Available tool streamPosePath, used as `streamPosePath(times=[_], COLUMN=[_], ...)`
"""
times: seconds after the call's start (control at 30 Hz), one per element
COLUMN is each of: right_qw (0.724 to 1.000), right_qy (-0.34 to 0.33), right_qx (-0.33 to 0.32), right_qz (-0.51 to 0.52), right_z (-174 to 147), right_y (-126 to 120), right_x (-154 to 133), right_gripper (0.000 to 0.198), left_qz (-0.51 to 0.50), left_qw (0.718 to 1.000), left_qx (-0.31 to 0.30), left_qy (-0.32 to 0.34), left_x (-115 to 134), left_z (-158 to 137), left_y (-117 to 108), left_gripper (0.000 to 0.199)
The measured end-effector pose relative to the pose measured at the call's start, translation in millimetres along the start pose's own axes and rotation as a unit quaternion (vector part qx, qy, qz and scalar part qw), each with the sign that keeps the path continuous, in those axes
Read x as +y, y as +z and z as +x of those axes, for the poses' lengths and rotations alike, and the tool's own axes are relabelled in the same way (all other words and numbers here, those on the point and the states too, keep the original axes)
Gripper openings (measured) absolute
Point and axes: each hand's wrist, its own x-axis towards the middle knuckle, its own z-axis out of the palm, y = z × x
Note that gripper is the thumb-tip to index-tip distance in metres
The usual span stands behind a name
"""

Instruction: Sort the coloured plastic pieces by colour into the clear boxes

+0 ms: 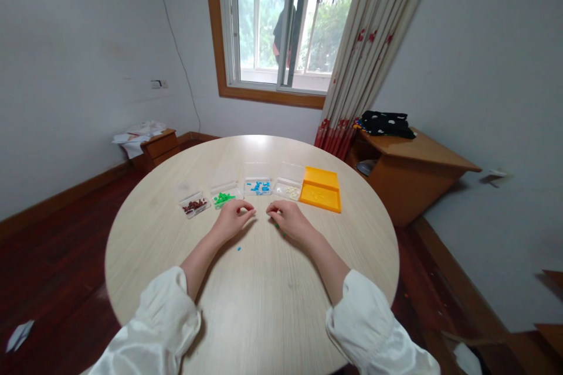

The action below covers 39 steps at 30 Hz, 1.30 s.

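Observation:
Over the middle of the table my left hand (234,218) has its thumb and fingers drawn together; anything in the pinch is too small to make out. Facing it across a small gap, my right hand (288,218) is also closed in a pinch, and what it holds cannot be told. Small green pieces (277,225) lie on the table by my right hand. A single blue piece (238,249) lies nearer me. Just beyond my left hand is an open clear box of green pieces (224,199). Beyond my right hand, another clear box holds cream pieces (291,191).
Along the far side of the round table (264,316) stand a clear box with dark brown pieces (194,205), another with blue pieces (258,187), and an open yellow case (323,205). Wooden cabinets stand beyond, with black cloth (387,123) on the right one.

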Motion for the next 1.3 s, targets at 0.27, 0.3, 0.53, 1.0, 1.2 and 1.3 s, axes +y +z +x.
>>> streamPosePath(times=[0.27,0.3,0.53,1.0,1.2,1.3], right_qw=[0.999,0.998,0.997,0.999,0.994,0.991], right_qy=[-0.012,-0.013,-0.019,-0.032,-0.025,-0.001], right_qx=[0.021,0.022,0.018,-0.012,-0.075,-0.098], right_qz=[0.049,0.053,0.078,0.002,-0.073,-0.092], right_z=[-1.2,-1.1,-1.0,-1.4,-5.9,-9.0], right_y=[3.8,4.6,8.4,-3.2,-19.4,-24.8], right_x=[-2.6,-2.3,-1.1,7.6,9.7,9.0], right_gripper=[0.009,0.010,0.007,0.010,0.008,0.014], left_qz=[-0.028,-0.031,-0.033,0.019,0.165,0.214], left_qw=[0.999,0.998,0.999,1.000,0.976,0.961], left_qx=[-0.035,-0.038,-0.029,0.024,0.121,0.138], left_qy=[0.030,0.032,0.032,0.009,-0.080,-0.109], left_x=[9.3,10.3,11.8,-0.8,-26.1,-32.1], left_z=[-5.0,-5.3,-5.3,-0.2,7.8,8.7], left_y=[11.4,11.6,10.2,3.0,-14.8,-21.0], left_gripper=[0.011,0.010,0.010,0.008,0.013,0.016])
